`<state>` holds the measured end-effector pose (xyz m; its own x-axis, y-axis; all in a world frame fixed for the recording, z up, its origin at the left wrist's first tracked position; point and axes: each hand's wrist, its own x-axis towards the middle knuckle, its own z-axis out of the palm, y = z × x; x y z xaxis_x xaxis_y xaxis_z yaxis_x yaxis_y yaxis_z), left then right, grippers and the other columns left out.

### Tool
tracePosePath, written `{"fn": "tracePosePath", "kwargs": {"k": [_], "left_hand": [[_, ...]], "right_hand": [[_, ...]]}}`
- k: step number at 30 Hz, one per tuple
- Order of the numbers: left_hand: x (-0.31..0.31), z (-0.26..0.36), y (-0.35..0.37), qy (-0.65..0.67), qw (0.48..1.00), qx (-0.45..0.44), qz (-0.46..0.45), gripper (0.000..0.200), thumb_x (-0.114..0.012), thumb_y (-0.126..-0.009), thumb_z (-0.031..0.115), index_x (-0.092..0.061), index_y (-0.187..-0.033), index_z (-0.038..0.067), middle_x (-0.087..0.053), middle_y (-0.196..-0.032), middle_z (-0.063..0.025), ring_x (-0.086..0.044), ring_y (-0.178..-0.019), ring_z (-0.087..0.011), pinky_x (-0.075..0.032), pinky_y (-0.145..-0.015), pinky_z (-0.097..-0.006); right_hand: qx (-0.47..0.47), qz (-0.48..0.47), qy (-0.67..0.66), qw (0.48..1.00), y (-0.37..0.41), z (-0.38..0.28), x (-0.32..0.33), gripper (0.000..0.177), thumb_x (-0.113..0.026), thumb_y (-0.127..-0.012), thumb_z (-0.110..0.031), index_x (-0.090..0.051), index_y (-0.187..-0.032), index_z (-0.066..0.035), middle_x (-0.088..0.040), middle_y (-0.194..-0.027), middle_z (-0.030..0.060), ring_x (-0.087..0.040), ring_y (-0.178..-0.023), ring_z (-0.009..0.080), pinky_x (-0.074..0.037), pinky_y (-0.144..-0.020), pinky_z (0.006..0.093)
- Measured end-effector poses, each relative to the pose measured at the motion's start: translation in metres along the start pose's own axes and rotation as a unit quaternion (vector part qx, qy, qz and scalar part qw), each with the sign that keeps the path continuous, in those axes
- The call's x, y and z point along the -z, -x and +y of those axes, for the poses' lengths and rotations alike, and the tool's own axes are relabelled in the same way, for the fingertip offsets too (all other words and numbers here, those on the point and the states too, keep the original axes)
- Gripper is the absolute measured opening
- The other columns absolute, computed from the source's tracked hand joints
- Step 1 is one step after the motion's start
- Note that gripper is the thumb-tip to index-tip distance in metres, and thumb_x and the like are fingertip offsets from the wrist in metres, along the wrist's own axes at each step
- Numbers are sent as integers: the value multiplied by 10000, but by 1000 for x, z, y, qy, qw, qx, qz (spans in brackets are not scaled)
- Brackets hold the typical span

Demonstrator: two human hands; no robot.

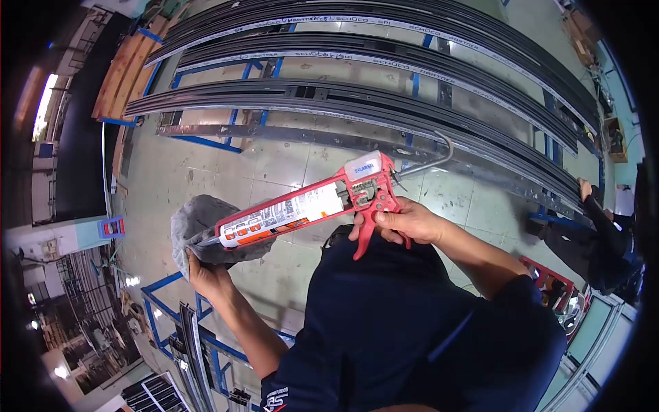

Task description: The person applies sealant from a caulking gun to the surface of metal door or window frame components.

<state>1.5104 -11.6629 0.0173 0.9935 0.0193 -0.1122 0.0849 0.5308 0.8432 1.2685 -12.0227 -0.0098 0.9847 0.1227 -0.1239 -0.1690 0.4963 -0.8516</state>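
A red caulking gun (376, 206) with a white and orange sealant cartridge (285, 214) lies diagonally in front of my body, its nozzle toward the left. My right hand (401, 221) is wrapped round the gun's handle and trigger. Its bent metal rod (439, 156) sticks out to the upper right. Around the nozzle tip is a crumpled grey cloth or bag (199, 223). My left hand (204, 273) grips this grey material from below, with part of the fingers hidden by it.
Long dark metal profiles (329, 101) rest on blue frames across the far side. Wooden boards (127, 77) stand at the upper left, a blue frame (165, 283) at the lower left. Another person (596, 240) touches the profiles at the right, near a red rack (549, 278).
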Motion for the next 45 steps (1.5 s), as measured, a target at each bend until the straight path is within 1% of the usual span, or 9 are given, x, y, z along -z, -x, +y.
{"fn": "tracePosePath", "kwargs": {"k": [6, 12, 15, 26, 31, 35, 38, 43, 45], "left_hand": [[11, 45, 28, 3, 990, 64, -124, 439, -589, -937, 141, -491, -1335, -17, -581, -1294, -183, -581, -1175, -331, -458, -1045, -510], [-11, 63, 37, -43, 975, 50, -210, 494, -596, -872, 66, -477, -1344, -21, -575, -1300, -185, -544, -1222, -325, -401, -1084, -482], [-38, 80, -2, -49, 961, 46, -268, 485, -625, -857, 76, -494, -1313, -21, -588, -1283, -174, -547, -1221, -307, -382, -1096, -471], [-184, 145, -226, -151, 909, 7, -388, 461, -578, -866, 89, -502, -1304, -35, -587, -1268, -153, -547, -1202, -277, -395, -1053, -418], [-229, 52, -280, -213, 877, 32, -430, 319, -506, -914, 27, -569, -1224, -15, -637, -1166, -100, -595, -1109, -217, -448, -971, -353], [-191, -104, -337, -742, 481, -47, -465, 314, -583, -874, 91, -573, -1167, -22, -609, -1099, -217, -593, -1064, -309, -471, -884, -358], [-161, -153, -301, -623, 540, -258, -503, 381, -636, -836, 116, -534, -1168, -43, -546, -1139, -262, -555, -998, -395, -450, -892, -414], [-165, -144, -270, -680, 604, -86, -406, 527, -678, -827, 157, -479, -1273, -40, -517, -1260, -265, -504, -1182, -414, -416, -990, -440], [-168, -140, -251, -665, 546, -328, -389, 640, -719, -821, 229, -439, -1329, -41, -484, -1302, -265, -466, -1213, -424, -377, -1028, -462]], "right_hand": [[-1, -29, -59, 998, 21, -13, 10, 472, -517, -993, -396, -564, -1240, 3, -681, -1129, 190, -669, -1017, 230, -523, -711, 275], [25, -8, -132, 991, 88, -29, 20, 536, -458, -997, -435, -547, -1237, 36, -660, -1117, 249, -669, -1021, 308, -517, -712, 323], [31, 57, -213, 975, 101, -30, 15, 497, -573, -956, -383, -570, -1189, 55, -663, -1040, 247, -664, -978, 413, -519, -901, 516], [260, 343, -137, 892, 41, -67, -31, 507, -579, -950, -440, -514, -1228, -21, -615, -1176, 206, -588, -1115, 361, -456, -970, 495], [325, 453, -106, 824, 54, -77, -69, 530, -601, -933, -461, -515, -1214, -19, -610, -1150, 211, -564, -1143, 360, -381, -1046, 544], [332, 516, -139, 778, 62, -77, -86, 453, -524, -980, -450, -502, -1175, -41, -602, -1047, 173, -548, -1062, 341, -400, -997, 517], [333, 559, -141, 746, 82, -73, -101, 430, -449, -1012, -447, -494, -1165, -47, -589, -998, 160, -539, -993, 323, -404, -958, 497], [319, 625, -98, 705, 121, -66, -111, 435, -404, -1028, -437, -496, -1185, -42, -598, -980, 159, -557, -926, 311, -399, -935, 496], [322, 620, -98, 709, 129, -69, -105, 435, -419, -1025, -433, -495, -1197, -40, -599, -1005, 160, -563, -954, 315, -399, -947, 499]]}}
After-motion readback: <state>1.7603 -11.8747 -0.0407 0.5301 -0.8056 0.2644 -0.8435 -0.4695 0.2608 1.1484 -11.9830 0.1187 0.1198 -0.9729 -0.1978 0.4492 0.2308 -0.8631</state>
